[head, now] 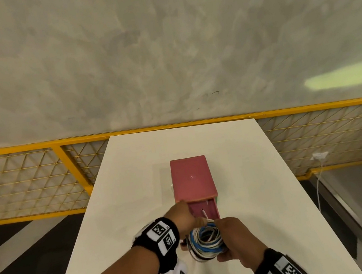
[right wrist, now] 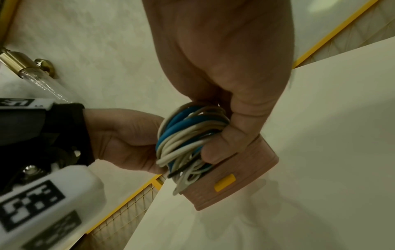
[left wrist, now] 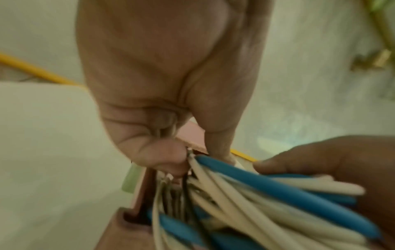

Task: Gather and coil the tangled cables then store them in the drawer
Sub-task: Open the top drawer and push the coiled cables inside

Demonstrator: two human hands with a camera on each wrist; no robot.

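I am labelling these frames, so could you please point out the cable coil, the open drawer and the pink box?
cable coil (head: 206,241), head view, on the blue and white loops.
open drawer (head: 206,208), head view, on its inner floor.
pink box (head: 190,177), head view, on its top face.

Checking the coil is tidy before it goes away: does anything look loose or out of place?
Mostly tidy. Both hands, left hand and right hand, grip the blue and white cable coil over the open pink drawer. One thin white end sticks out toward the drawer.
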